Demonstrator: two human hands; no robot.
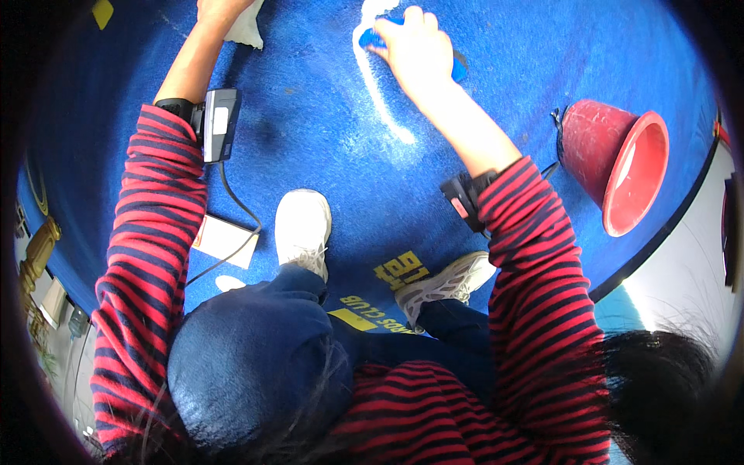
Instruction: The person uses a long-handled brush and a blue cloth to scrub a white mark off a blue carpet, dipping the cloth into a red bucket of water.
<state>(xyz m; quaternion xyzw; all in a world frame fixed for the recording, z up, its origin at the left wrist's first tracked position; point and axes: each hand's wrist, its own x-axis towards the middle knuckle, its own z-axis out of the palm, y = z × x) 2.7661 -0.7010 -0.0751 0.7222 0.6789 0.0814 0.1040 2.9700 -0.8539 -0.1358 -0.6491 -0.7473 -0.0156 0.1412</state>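
Note:
My right hand [421, 54] is closed round a blue hand-held object [375, 36] that looks like a brush; its bristles, if any, are hidden. Its far end shows past the wrist side of my hand, low over the blue carpet [310, 116]. A bright white streak [380, 101] runs on the carpet from beside that hand toward me; I cannot tell whether it is foam, powder or light. My left hand [221, 9] is cut off by the upper edge, so its fingers are hidden. Right beside it lies a white, cloth-like piece [248, 29].
A red bucket [585, 143] lies on its side at the right, mouth toward the lower right. White shoes [302, 225] stand on the carpet below my arms. Near the left shoe is a white card [226, 240]. Yellow lettering [399, 269] marks the carpet. A cable [240, 203] hangs from my left wrist device.

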